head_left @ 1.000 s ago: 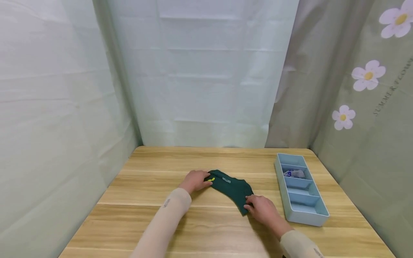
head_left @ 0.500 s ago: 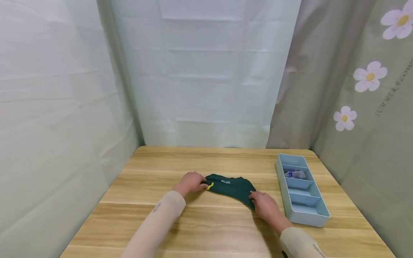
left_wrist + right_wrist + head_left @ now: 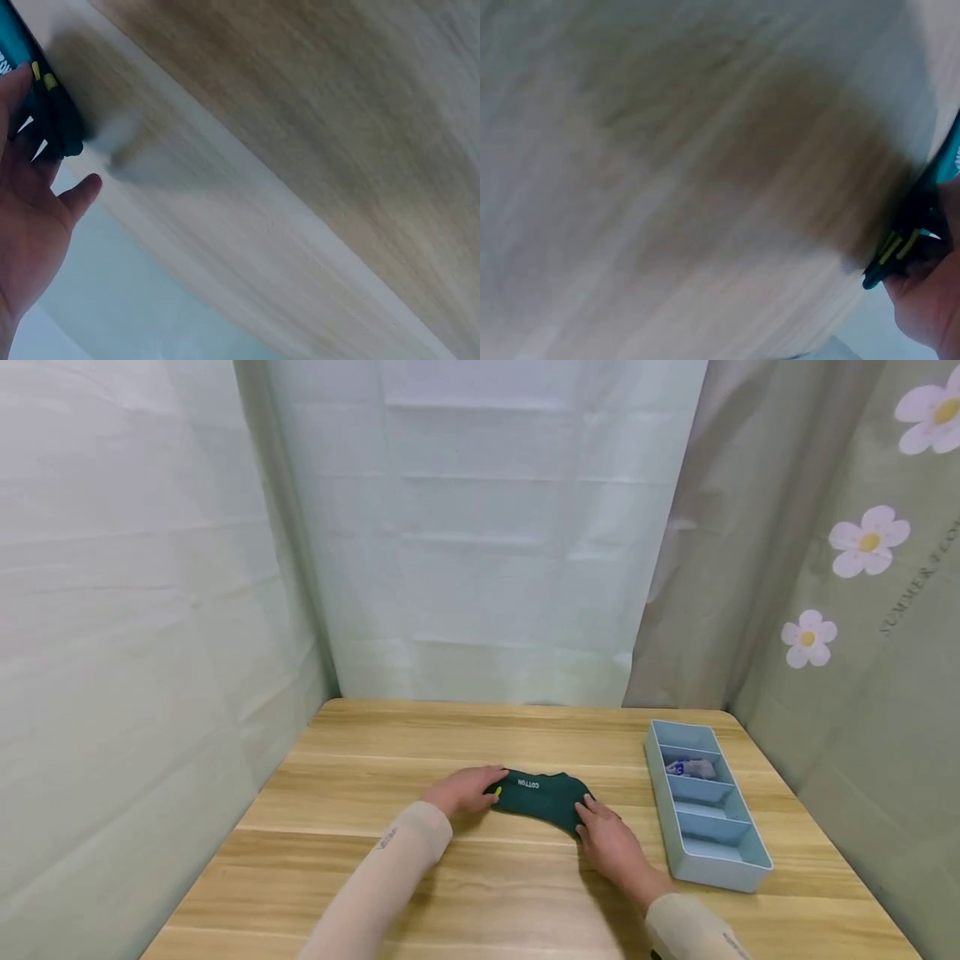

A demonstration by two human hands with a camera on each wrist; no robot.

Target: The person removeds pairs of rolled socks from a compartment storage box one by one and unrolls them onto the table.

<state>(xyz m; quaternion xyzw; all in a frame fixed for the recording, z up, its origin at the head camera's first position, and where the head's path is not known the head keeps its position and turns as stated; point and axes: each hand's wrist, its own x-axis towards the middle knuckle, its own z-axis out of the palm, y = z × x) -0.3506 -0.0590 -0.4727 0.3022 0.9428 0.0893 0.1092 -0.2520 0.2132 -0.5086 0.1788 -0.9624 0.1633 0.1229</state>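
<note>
A dark green sock [image 3: 543,799] with white "COTTON" lettering and a small yellow mark lies across the middle of the table, in the head view. At its left end my left hand [image 3: 467,788] pinches it; the left wrist view shows the thumb over the layered sock [image 3: 56,112] and other fingers beneath. My right hand [image 3: 611,839] holds the opposite end. Yellow stripes mark the bunched sock end [image 3: 904,244] between thumb and fingers in the right wrist view. Most of the right fingers are hidden there.
A light blue divided box [image 3: 671,827] stands right of my right hand. One of its compartments holds a clear plastic-looking item [image 3: 692,768] with blue print. Wood-grain table [image 3: 360,739] surrounds the sock, and hanging cloth [image 3: 480,568] rises behind the table.
The sock has gone from a slanted, curved lie to a straighter, shorter one as its right end tucked in under my right hand. My left hand first went left, then back right.
</note>
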